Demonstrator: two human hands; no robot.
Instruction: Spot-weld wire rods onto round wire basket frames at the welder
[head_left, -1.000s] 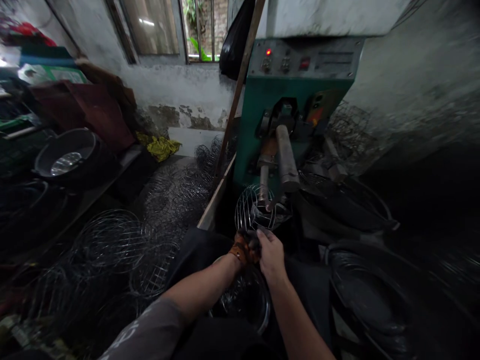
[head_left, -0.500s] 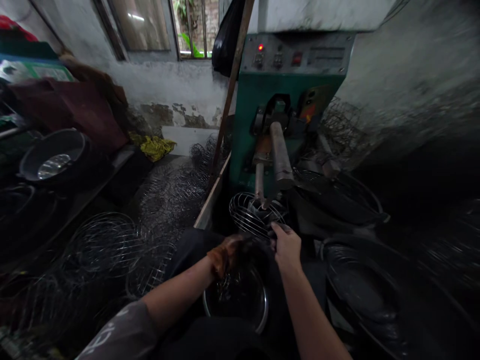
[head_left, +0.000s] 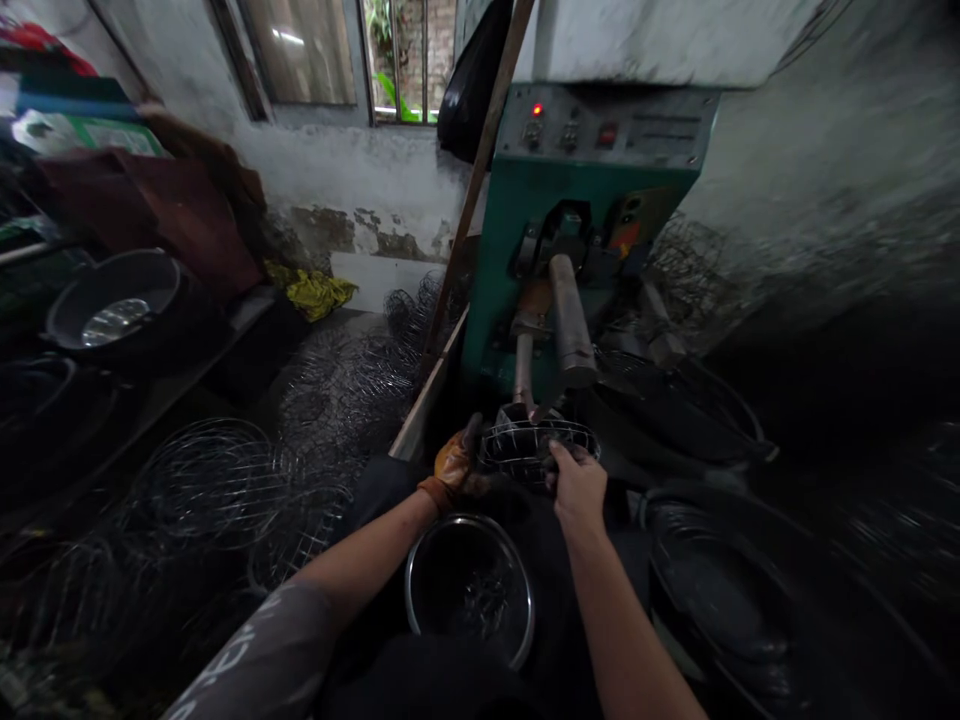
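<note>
A small round wire basket (head_left: 537, 452) is held level just under the metal arms (head_left: 568, 320) of a green machine (head_left: 577, 215). My left hand (head_left: 454, 467), in an orange-brown glove, grips the basket's left rim. On the right rim, my bare right hand (head_left: 577, 485) is closed around the wire. A steel bowl (head_left: 470, 590) holding small wire bits sits in my lap below both hands.
Piles of finished wire baskets (head_left: 225, 480) cover the floor at left. A wooden plank (head_left: 431, 395) edges the machine. Dark round tubs (head_left: 705, 590) lie at right. A black basin (head_left: 112, 305) rests on a shelf at far left. The wall and window stand behind.
The basket was tipped on edge against the machine arms; now it lies flat. My left hand rose from the bowl and took the basket's left rim. My right hand kept its hold.
</note>
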